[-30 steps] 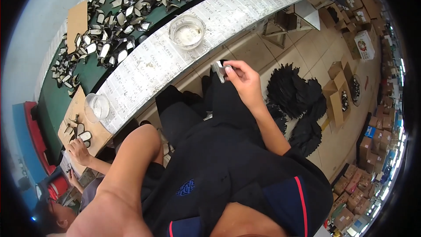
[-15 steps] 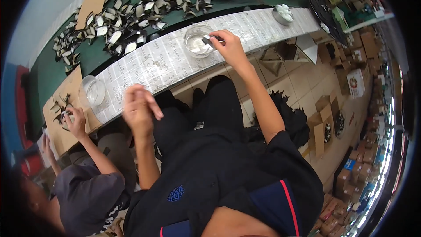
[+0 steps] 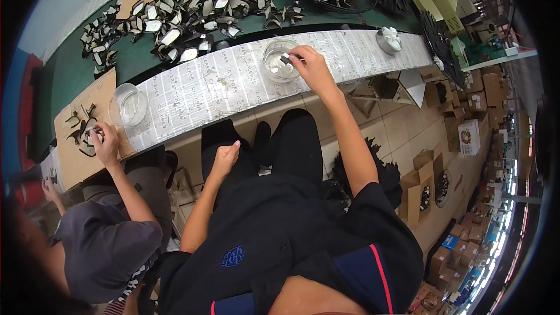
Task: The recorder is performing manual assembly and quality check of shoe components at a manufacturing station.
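My right hand (image 3: 313, 69) pinches a small dark, flat-ended piece (image 3: 285, 58) over a round clear bowl (image 3: 269, 73) on the bench. Its kind is hard to tell, and my fingers cover much of it. Pale matter lies in the bottom of the bowl. My left hand (image 3: 224, 160) is above my lap, in front of the bench edge, with the fingers curled in and the thumb on top. Whatever it may hold is hidden.
A paper-covered ledge (image 3: 192, 100) runs before a green table (image 3: 125, 52) with many small black-and-pale parts (image 3: 169, 36). A second clear bowl (image 3: 129, 105) stands left, near a co-worker's hand (image 3: 107, 146). A cup of white wads (image 3: 389, 41) stands right. Cardboard boxes (image 3: 421, 184) are on the floor.
My left hand has dropped from near the bench edge toward my lap, and its fingers have curled. My right hand remains at the bowl with the dark piece. The view has shifted slightly.
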{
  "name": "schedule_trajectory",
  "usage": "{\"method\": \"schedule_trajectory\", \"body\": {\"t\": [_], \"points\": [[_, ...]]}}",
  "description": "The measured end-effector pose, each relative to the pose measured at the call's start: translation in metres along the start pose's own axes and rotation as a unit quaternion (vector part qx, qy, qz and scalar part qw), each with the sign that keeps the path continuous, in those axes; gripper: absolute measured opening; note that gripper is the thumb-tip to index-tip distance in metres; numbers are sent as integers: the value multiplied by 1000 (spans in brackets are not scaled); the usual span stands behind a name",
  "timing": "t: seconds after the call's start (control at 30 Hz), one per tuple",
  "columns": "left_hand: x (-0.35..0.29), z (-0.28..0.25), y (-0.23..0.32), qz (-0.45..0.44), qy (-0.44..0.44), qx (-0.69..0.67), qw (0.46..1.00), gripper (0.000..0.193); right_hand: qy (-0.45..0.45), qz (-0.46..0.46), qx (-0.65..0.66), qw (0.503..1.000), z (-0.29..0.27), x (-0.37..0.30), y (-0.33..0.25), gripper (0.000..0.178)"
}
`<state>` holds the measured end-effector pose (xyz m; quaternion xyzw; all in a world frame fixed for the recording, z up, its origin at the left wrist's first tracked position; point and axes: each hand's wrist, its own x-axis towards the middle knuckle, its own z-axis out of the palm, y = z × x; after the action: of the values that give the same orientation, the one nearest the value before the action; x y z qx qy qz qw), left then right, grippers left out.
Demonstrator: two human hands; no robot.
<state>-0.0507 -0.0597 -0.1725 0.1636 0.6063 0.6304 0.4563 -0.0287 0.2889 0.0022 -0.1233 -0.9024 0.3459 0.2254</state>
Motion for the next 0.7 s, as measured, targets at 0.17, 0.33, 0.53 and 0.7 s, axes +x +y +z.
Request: {"method": "schedule_trajectory", "body": {"t": [0.17, 0.33, 0.53, 0.7], "points": [[3, 0, -2, 7, -7, 11, 1000, 57, -5, -22, -23, 999, -3, 1, 0, 15], [4, 2, -2, 1, 13, -3, 1000, 57, 23, -10, -6, 1000, -15, 6, -9, 16], [9, 1, -3, 2, 3, -10, 1000, 57, 104, 121, 158, 975, -37, -6, 9, 21], [11, 2, -3, -11, 6, -19, 1000, 56, 112, 171, 235, 950, -43, -21, 19, 23]]}}
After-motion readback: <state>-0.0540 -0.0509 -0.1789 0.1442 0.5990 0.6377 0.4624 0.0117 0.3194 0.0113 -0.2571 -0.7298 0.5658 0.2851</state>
